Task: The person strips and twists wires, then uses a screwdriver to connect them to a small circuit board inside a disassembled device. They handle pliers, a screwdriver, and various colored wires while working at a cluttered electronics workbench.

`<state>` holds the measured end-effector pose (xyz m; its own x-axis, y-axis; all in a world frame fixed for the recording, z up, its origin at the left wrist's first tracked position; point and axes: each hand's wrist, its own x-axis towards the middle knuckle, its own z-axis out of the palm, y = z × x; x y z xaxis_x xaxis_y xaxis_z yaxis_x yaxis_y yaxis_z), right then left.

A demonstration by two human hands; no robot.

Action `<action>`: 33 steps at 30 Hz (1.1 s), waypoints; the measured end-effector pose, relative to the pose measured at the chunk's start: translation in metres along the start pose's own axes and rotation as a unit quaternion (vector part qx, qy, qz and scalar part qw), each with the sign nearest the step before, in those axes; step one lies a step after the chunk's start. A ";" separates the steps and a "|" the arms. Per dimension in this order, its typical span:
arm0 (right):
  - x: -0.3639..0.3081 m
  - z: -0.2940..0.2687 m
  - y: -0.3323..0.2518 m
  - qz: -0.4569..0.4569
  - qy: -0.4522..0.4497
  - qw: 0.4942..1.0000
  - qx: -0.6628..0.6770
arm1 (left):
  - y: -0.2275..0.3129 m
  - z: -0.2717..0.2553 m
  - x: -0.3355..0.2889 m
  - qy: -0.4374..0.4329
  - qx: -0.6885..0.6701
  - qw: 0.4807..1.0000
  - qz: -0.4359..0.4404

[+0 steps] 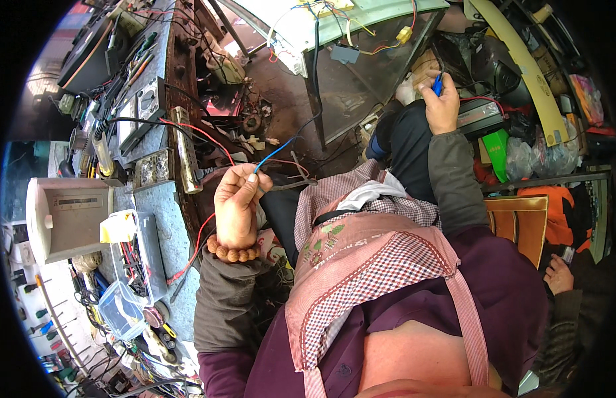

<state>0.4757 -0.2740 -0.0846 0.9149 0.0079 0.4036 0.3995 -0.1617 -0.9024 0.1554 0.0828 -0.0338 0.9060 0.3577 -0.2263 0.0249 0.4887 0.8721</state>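
Observation:
My left hand (235, 212), with a beaded bracelet at its wrist, pinches the bare end area of a blue wire (281, 147) between thumb and fingertips. The wire runs up from there, joining a dark cable (318, 79) that hangs from the light-coloured tabletop. Farther right, over my knee, my right hand (443, 106) is closed around a small blue-handled tool (438, 84); its working end is hidden. Red wires (208, 135) pass close to my left hand, and one seems to reach it.
Left stands a cluttered bench with a multimeter (147, 101), a white box-like device (66, 215) and a clear plastic box (145, 255). Wires and a yellow connector (405, 34) lie on the table ahead. Another person's hand (558, 274) shows at lower right.

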 end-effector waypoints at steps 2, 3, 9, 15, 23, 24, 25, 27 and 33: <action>-0.001 0.000 0.000 -0.001 -0.001 1.000 -0.001 | 0.000 0.002 -0.001 0.003 -0.006 1.000 0.002; -0.001 0.001 -0.001 -0.001 -0.002 1.000 -0.002 | 0.000 0.004 -0.002 0.006 -0.010 1.000 0.004; -0.001 -0.003 0.001 0.004 -0.027 0.999 -0.025 | 0.002 0.005 -0.002 0.011 -0.006 1.000 -0.002; -0.001 0.000 -0.001 -0.001 -0.013 1.000 -0.016 | 0.001 0.005 -0.001 0.008 -0.008 1.000 0.001; -0.001 0.001 -0.003 -0.005 -0.007 1.000 -0.011 | 0.003 0.005 -0.002 0.010 0.008 1.000 -0.005; -0.001 0.001 -0.003 -0.005 -0.006 1.000 -0.010 | 0.004 0.005 -0.002 0.009 0.013 1.000 -0.005; -0.001 0.001 -0.003 -0.005 -0.005 1.000 -0.009 | 0.004 0.004 -0.002 0.009 0.017 1.000 -0.005; -0.001 0.001 -0.002 -0.007 -0.004 1.000 -0.012 | 0.004 0.007 -0.002 0.013 0.015 1.000 -0.005; -0.002 0.001 -0.008 0.000 -0.005 1.000 -0.012 | 0.004 0.009 -0.003 0.019 0.018 1.000 0.000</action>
<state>0.4705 -0.2716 -0.0790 0.9159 0.0180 0.4010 0.3972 -0.1857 -0.8988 0.1563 0.0769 -0.0257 0.8889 0.3888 -0.2422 0.0406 0.4598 0.8871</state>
